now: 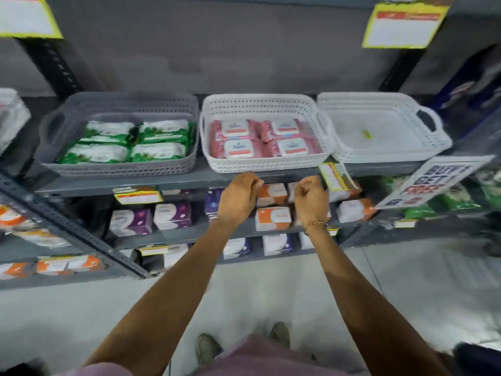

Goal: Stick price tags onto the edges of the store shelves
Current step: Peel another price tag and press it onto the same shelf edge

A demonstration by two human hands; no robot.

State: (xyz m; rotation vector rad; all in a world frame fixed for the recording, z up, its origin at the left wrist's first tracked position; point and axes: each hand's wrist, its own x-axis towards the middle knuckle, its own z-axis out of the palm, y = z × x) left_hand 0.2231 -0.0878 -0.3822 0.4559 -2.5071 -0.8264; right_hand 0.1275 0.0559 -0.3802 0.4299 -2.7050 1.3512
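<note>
So up on the shelf there was a grey basket (119, 161) with green wipe packs (127, 142) on the far left. Under it, a yellow price tag (137, 195) was already stuck on the shelf edge (173, 183). Next along sat a white basket (267, 161) full of pink packs (264, 142). Right below that basket, both hands were up at the shelf edge: left hand (238, 198) with fingers curled in, right hand (311, 200) the same, bracelet (315, 225) on that wrist. Too blurry to tell whether either grip was pinching a tag. Just right of the hands, another price tag (336, 176) hung tilted off the edge. After that, stacked empty white baskets (385, 156), then a "buy get free" sign (433, 183).
</note>
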